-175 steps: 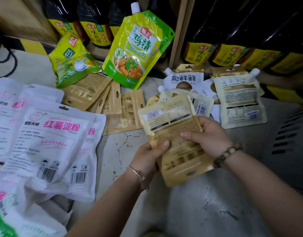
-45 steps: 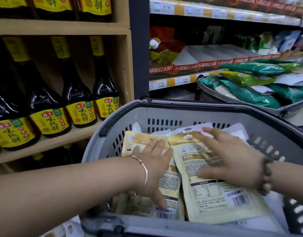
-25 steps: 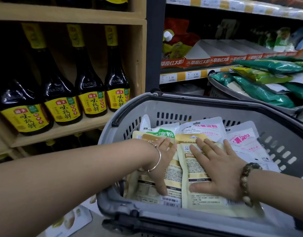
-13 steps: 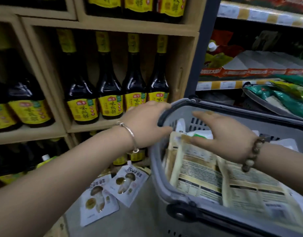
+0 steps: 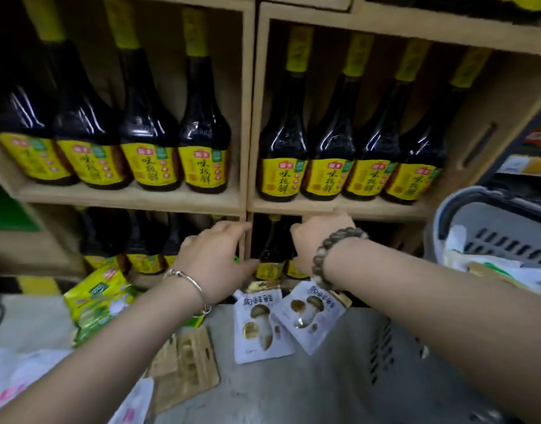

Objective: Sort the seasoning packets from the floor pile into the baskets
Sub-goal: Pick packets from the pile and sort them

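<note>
Above the floor pile, in front of the shelves of dark sauce bottles [image 5: 202,133], both hands are held out with nothing in them. The left hand [image 5: 214,261] is seen from the back, its fingers loosely extended and a little apart, the thumb spread toward the shelf divider. The right hand [image 5: 318,240] is foreshortened and its fingers are largely hidden behind the knuckles. They appear relaxed, and no packet is seen between them.

The packets to be sorted are spread on the concrete floor [image 5: 293,390]. Two white mushroom pouches [image 5: 260,325] lie flat and overlapping just below the hands. A fan of brown kraft packets [image 5: 186,365] lies to their left, green-and-yellow packets [image 5: 92,304] are heaped near the shelf foot, and white bags [image 5: 21,371] are seen blurred at the lower left. The grey basket [image 5: 492,221] stands at the right, with packets already lying inside.

All of these are judged to be light and pliant. The white pouches look like slick film, likely to slide against each other and sag if pinched at the middle. Since they lie flat, an edge would best be lifted first and the sealed top border then taken between thumb and fingers. The kraft packets look stiffer and could probably be squared into a stack and lifted by their long sides.
</note>
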